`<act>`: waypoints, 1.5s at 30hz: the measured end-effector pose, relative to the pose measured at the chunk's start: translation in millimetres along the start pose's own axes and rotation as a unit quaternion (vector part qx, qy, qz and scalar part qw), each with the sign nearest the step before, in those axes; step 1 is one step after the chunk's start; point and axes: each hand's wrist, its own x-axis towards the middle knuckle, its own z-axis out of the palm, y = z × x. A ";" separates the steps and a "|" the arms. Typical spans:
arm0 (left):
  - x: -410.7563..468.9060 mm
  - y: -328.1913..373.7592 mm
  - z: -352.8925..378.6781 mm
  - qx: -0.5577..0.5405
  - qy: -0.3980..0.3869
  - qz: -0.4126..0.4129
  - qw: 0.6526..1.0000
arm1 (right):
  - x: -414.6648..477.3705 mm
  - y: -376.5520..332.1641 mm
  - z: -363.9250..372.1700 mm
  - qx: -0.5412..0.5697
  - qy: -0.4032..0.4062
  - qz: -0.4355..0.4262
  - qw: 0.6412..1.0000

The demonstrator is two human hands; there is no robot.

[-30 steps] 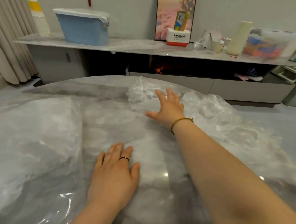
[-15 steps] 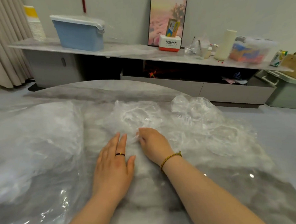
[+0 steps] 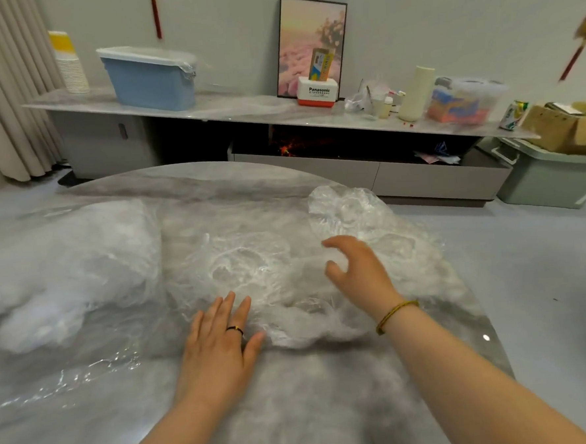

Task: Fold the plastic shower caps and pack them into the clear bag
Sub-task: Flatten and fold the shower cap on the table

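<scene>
Shower cap (image 3: 250, 276) btwn hands: L hand (image 3: 216, 343) flat at edge, R hand (image 3: 360, 276) loosely open above.

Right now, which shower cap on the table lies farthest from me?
The round, puffed cap at the table's far edge, beyond the right hand. The flattened cap in the middle lies nearer, ahead of the left hand.

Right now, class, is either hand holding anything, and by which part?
Nothing is held. The left hand lies flat, touching the shower cap at its near edge; the right hand hovers open above it.
</scene>
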 end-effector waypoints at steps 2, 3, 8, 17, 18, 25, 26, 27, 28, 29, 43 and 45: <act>0.2 -1.3 -1.9 0.027 -0.025 -0.003 0.999 | 13.8 30.4 -12.1 -0.097 -0.005 0.069 0.993; 2.8 -0.1 -4.7 0.027 -0.050 -0.010 0.998 | 20.3 43.1 -15.8 -0.149 -0.029 0.101 0.983; 2.0 -5.2 0.6 0.023 -0.119 0.012 0.993 | 56.3 69.7 -13.8 -0.199 -0.097 0.167 0.961; 6.0 -12.9 10.1 0.044 -0.113 0.004 0.993 | 102.9 78.6 20.2 -0.228 -0.130 0.178 0.948; 5.9 -12.8 9.8 0.041 -0.118 0.003 0.992 | 101.2 78.7 22.8 -0.221 -0.116 0.174 0.953; 2.6 -1.7 -0.3 0.031 -0.113 -0.049 0.992 | 61.7 67.0 21.3 -0.158 -0.036 0.129 0.978; 3.0 -1.1 1.3 0.043 -0.078 -0.041 0.995 | 51.7 63.5 21.0 -0.149 -0.039 0.119 0.981; 1.6 0.7 0.3 0.046 -0.060 -0.040 0.996 | 38.3 60.0 18.0 -0.142 -0.045 0.108 0.983; 2.2 0.0 -0.8 0.052 -0.063 -0.038 0.996 | 26.9 56.7 19.1 -0.132 -0.056 0.095 0.985; 2.8 2.5 -3.3 0.054 -0.071 -0.035 0.995 | 13.2 54.3 17.2 -0.127 -0.070 0.089 0.985; -13.7 3.3 -17.5 -0.080 0.026 -0.039 0.996 | -113.7 42.2 -7.9 -0.125 -0.030 0.158 0.979; -25.8 -5.0 -21.3 -0.100 0.065 -0.032 0.992 | -121.6 41.0 -12.1 -0.101 -0.021 0.198 0.975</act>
